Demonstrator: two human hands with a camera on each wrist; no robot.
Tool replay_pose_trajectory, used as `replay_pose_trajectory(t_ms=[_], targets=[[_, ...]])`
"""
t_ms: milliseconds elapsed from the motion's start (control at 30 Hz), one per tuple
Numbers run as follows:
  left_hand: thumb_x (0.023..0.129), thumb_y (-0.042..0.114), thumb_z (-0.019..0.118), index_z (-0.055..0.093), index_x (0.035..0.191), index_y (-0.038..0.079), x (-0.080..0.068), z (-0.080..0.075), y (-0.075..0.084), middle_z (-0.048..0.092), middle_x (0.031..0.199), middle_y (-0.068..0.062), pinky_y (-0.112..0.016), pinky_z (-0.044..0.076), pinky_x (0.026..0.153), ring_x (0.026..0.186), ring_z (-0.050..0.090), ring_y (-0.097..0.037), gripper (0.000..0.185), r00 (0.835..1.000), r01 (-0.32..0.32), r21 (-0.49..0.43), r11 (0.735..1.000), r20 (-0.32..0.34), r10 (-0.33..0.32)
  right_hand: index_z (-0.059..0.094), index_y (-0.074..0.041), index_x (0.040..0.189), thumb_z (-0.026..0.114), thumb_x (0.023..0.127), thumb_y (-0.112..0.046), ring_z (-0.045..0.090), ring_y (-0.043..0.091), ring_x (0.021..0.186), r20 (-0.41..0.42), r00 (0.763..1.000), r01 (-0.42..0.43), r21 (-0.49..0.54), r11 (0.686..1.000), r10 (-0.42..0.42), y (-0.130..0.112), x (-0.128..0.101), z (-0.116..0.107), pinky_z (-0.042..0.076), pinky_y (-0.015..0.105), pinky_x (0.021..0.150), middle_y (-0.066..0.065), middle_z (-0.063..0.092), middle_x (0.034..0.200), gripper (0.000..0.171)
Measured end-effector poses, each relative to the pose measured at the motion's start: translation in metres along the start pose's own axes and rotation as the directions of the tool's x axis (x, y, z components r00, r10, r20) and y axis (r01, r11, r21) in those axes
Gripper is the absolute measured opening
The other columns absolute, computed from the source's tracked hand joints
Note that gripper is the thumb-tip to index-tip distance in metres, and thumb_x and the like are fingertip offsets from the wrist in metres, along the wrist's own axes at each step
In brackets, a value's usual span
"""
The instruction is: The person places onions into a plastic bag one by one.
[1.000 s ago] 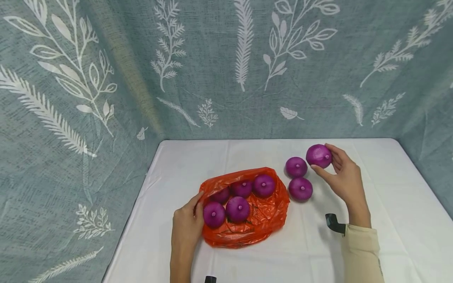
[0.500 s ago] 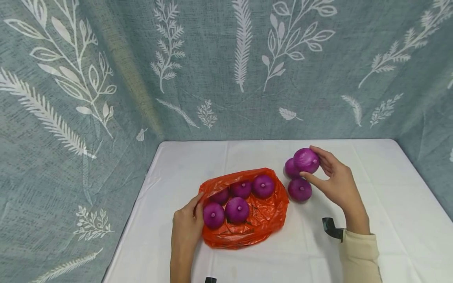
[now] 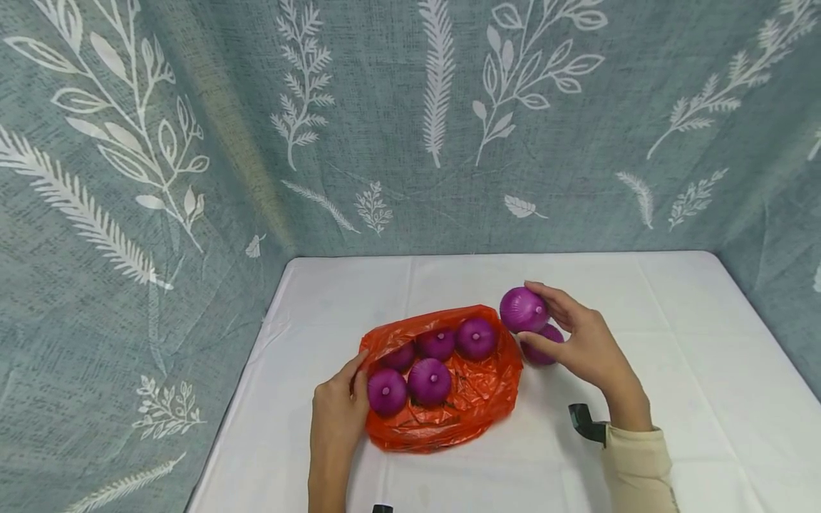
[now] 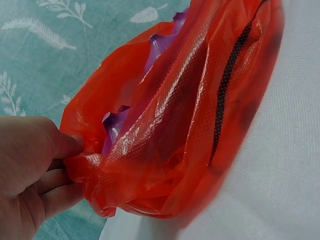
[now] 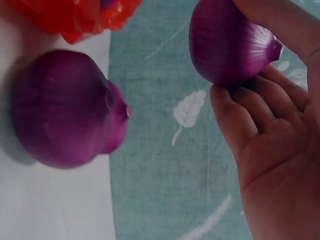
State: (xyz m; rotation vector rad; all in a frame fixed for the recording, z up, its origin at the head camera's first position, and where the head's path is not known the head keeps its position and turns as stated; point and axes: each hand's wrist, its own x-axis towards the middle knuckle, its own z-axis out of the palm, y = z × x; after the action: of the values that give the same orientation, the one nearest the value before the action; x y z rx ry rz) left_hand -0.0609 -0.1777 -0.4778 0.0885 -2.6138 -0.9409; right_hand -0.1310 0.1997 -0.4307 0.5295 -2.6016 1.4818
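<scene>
An orange plastic bag (image 3: 468, 399) lies open on the white table (image 3: 705, 370) with several purple onions (image 3: 430, 381) inside. My left hand (image 3: 340, 410) grips the bag's left edge (image 4: 85, 165), thumb and fingers pinching the plastic. My right hand (image 3: 577, 342) holds one purple onion (image 3: 522, 309) (image 5: 227, 45) just above the bag's right rim. Two more onions lie on the table behind it; one (image 3: 545, 345) shows under my thumb, and both appear close together (image 5: 65, 107) in the right wrist view.
A blue-green cloth with white leaf prints (image 3: 410, 121) hangs as a backdrop behind and on both sides of the table. A beige sleeve (image 3: 641, 470) covers my right forearm. The table's left edge (image 3: 237, 399) runs close beside my left hand.
My right hand has carried the onion leftward and slightly down, from beyond the loose onions to the bag's right rim. The left hand and bag have stayed put.
</scene>
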Motion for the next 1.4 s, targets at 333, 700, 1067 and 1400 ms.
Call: replay_pose_trajectory(t_ms=[333, 700, 1067, 1400], targets=[[0.101, 0.004, 0.069, 0.073, 0.133, 0.003, -0.001, 0.001, -0.001, 0.079, 0.096, -0.021, -0.024, 0.049, 0.056, 0.057, 0.049, -0.013, 0.032, 1.0, -0.005, 0.001, 1.0, -0.006, 0.005, 0.054, -0.029, 0.154, 0.091, 0.086, -0.026, 0.063, 0.026, 0.134, 0.105, 0.994, -0.021, 0.061, 0.998, 0.014, -0.001, -0.001, 0.019, 0.054, 0.05, 0.106, 0.005, 0.062, 0.15, 0.077], [0.101, 0.005, 0.07, 0.073, 0.134, 0.002, -0.002, 0.001, -0.001, 0.077, 0.115, -0.023, -0.041, 0.065, 0.073, 0.07, 0.067, -0.02, 0.033, 1.0, 0.011, -0.013, 1.0, 0.003, -0.011, 0.055, -0.026, 0.154, 0.092, 0.085, -0.026, 0.071, 0.027, 0.111, 0.162, 0.987, 0.026, -0.032, 0.999, -0.02, -0.008, -0.001, 0.034, 0.06, 0.047, 0.093, 0.004, 0.072, 0.133, 0.078], [0.1, 0.006, 0.071, 0.072, 0.134, 0.003, -0.001, 0.002, -0.001, 0.078, 0.113, -0.022, -0.038, 0.065, 0.07, 0.07, 0.067, -0.02, 0.034, 1.0, -0.006, -0.009, 1.0, -0.001, 0.006, 0.054, -0.021, 0.154, 0.09, 0.086, -0.023, 0.058, 0.023, 0.139, 0.26, 0.963, 0.073, -0.007, 0.997, -0.069, -0.012, -0.002, 0.051, 0.05, 0.047, 0.112, 0.0, 0.062, 0.15, 0.077], [0.101, 0.005, 0.069, 0.072, 0.134, 0.003, 0.0, 0.001, 0.002, 0.077, 0.114, -0.023, -0.029, 0.056, 0.062, 0.066, 0.061, -0.018, 0.033, 1.0, 0.0, -0.013, 1.0, 0.011, 0.0, 0.054, -0.027, 0.155, 0.09, 0.087, -0.028, 0.065, 0.023, 0.129, 0.289, 0.957, 0.072, -0.125, 0.99, -0.033, -0.015, -0.004, 0.058, 0.055, 0.05, 0.106, 0.0, 0.063, 0.149, 0.076]])
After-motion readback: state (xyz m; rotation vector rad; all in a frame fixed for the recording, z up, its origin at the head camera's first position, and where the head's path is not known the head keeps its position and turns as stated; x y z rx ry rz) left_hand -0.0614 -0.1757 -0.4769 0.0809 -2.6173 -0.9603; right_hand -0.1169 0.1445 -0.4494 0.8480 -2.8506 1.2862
